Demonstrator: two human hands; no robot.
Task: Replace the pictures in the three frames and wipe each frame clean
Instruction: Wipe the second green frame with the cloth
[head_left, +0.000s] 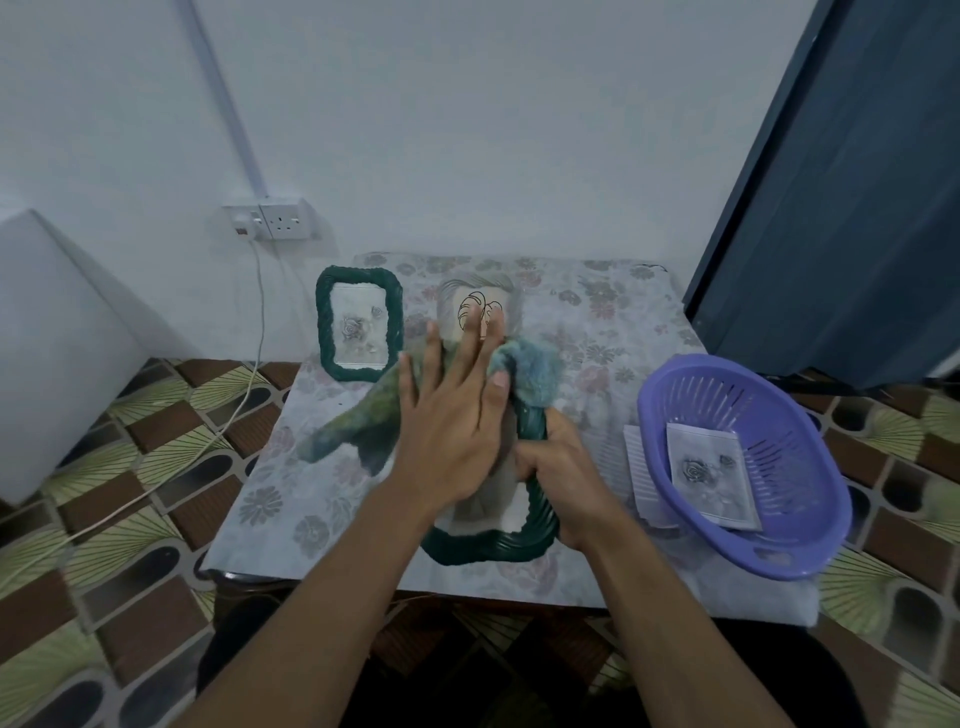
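One small table (597, 332) with a flowered cover bears everything, and a purple basket (810, 545) stands at its right edge. Near the front edge is the dark green woven frame (493, 548), partly under a fluffy blue-green cloth (535, 371). The left hand (447, 431) presses this cloth with its fingers straight and spread wide. The right hand (556, 467) curls its fingers around the frame's right rim. I judge the frame light and stiff, its pane smooth and probably fragile, so the ribbed rim is the safe hold. The cloth is soft and bunches easily. A loose rose picture (706, 467) lies in the basket.
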